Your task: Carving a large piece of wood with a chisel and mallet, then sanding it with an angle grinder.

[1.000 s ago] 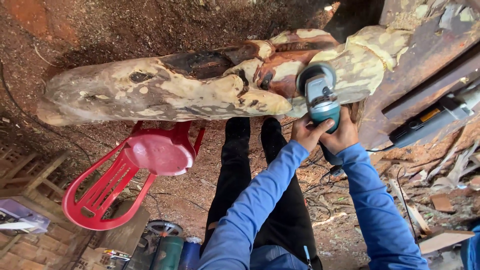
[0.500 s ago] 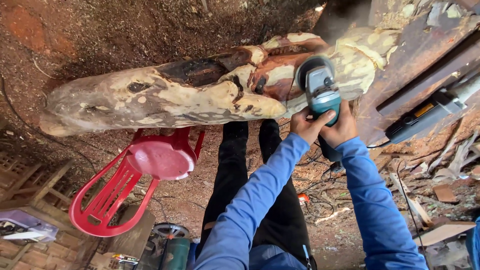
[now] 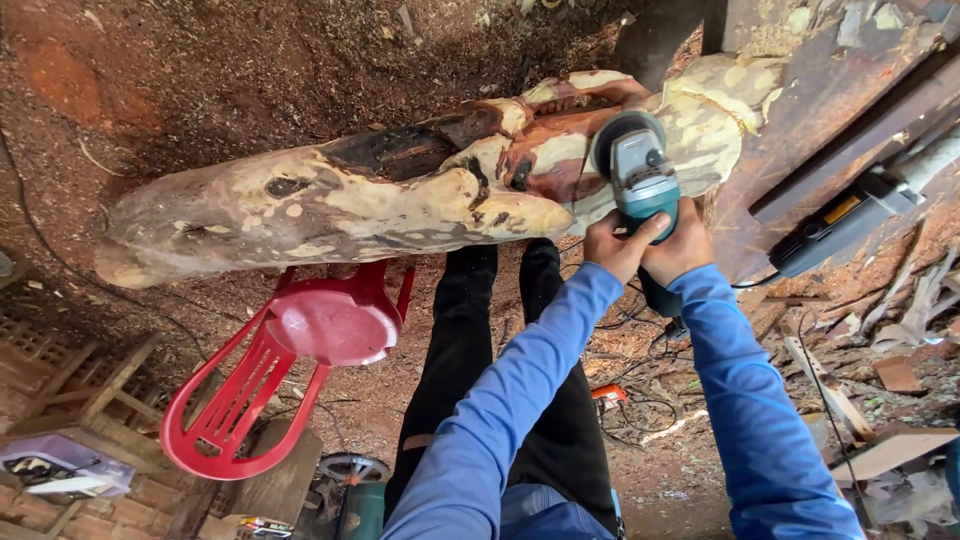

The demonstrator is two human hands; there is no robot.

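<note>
As the teal angle grinder (image 3: 640, 175) climbed from the log's lower edge onto its reddish knot, both hands stayed clamped on the body: left hand (image 3: 613, 245) and right hand (image 3: 680, 247), fingers wrapped tight. The carved log (image 3: 340, 205) lay across the red plastic chair (image 3: 290, 365). Compared with a second ago, the disc sat higher, working fresh wood.

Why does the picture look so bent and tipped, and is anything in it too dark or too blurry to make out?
Head view: the wide lens curves the log and stretches the blue sleeves toward the bottom edge; daylight is soft, with no hard glare; the ground at the top, behind the log, falls into shadow; both hands, left hand and right hand, and the teal grinder look sharp; the red chair is clear too.
</note>
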